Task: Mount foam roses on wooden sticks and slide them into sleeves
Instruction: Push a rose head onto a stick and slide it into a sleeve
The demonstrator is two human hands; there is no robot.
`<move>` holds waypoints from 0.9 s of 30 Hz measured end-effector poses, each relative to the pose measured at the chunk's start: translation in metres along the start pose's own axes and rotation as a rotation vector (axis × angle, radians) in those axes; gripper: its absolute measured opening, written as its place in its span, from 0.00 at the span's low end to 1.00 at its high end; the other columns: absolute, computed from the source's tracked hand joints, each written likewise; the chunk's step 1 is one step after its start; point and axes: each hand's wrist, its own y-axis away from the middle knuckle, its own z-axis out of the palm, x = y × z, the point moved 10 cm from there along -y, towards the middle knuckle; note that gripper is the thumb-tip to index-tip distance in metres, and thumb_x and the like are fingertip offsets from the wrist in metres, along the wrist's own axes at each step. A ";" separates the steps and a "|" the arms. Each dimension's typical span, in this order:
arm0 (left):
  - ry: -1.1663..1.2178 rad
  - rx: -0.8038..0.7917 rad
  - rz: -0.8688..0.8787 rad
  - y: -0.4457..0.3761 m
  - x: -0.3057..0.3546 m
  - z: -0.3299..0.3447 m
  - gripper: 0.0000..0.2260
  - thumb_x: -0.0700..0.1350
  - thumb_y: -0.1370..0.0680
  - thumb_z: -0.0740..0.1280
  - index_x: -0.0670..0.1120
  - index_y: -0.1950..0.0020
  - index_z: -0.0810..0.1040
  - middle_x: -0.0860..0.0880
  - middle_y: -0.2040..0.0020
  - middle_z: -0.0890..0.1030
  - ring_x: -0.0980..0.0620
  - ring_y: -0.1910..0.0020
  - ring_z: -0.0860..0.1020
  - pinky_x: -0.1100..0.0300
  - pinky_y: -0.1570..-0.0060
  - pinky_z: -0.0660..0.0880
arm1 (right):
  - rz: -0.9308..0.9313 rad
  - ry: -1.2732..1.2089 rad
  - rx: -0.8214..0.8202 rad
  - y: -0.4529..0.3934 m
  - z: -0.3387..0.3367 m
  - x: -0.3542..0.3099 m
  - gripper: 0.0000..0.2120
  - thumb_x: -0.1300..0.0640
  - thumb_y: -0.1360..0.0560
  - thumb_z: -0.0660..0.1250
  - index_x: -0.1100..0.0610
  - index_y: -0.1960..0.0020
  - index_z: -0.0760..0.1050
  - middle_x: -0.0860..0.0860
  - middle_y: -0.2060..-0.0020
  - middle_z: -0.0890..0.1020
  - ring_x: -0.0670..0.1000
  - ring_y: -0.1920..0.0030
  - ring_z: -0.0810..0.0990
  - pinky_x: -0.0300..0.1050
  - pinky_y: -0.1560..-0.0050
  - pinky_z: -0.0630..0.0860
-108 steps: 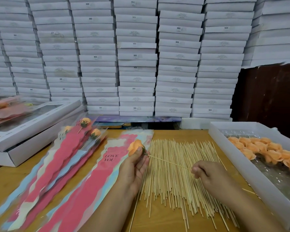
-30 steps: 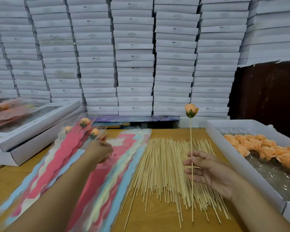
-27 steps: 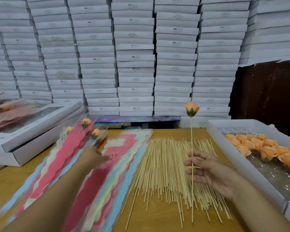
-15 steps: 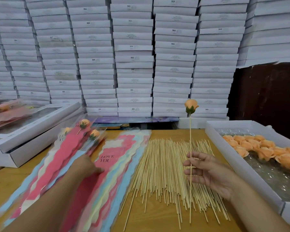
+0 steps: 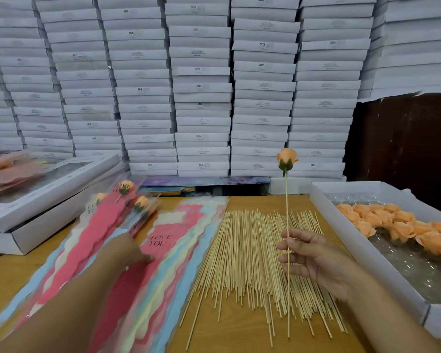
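My right hand (image 5: 313, 261) holds a wooden stick (image 5: 287, 212) upright, pinched between thumb and fingers, with an orange foam rose (image 5: 286, 159) mounted on its top. My left hand (image 5: 127, 250) rests on a stack of pink and blue "LOVE YOU" sleeves (image 5: 163, 248); its fingers touch the top sleeve, and whether they pinch it is unclear. Loose wooden sticks (image 5: 245, 261) lie spread on the table between my hands. To the left lie filled sleeves with roses (image 5: 127, 200).
A white tray (image 5: 362, 248) at the right holds several orange foam roses (image 5: 397, 225). White flat boxes (image 5: 36, 200) sit at the left. A wall of stacked white boxes (image 5: 201, 85) stands behind the wooden table (image 5: 237, 337).
My left hand slid down and right across the sleeve stack toward the "LOVE YOU" print. The right hand keeps the mounted rose upright, nearly still.
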 end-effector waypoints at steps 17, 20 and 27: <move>0.118 0.223 0.085 -0.001 -0.007 -0.022 0.11 0.46 0.22 0.70 0.41 0.60 0.77 0.44 0.63 0.79 0.47 0.64 0.76 0.55 0.65 0.70 | 0.001 0.058 -0.007 -0.002 0.000 0.004 0.18 0.61 0.32 0.72 0.62 0.42 0.79 0.58 0.55 0.86 0.54 0.61 0.85 0.47 0.65 0.82; 0.070 0.266 0.105 0.002 -0.006 -0.029 0.14 0.50 0.19 0.66 0.40 0.58 0.76 0.43 0.61 0.79 0.41 0.58 0.79 0.51 0.58 0.77 | 0.001 0.056 -0.010 -0.002 0.000 0.004 0.19 0.61 0.32 0.72 0.62 0.42 0.79 0.58 0.55 0.85 0.54 0.61 0.85 0.47 0.65 0.82; -0.072 0.304 0.095 0.010 -0.003 -0.031 0.10 0.41 0.18 0.59 0.44 0.57 0.74 0.44 0.58 0.80 0.43 0.58 0.80 0.49 0.54 0.80 | 0.005 0.056 -0.011 -0.002 0.000 0.004 0.19 0.61 0.32 0.72 0.63 0.42 0.79 0.59 0.55 0.85 0.54 0.61 0.85 0.47 0.65 0.82</move>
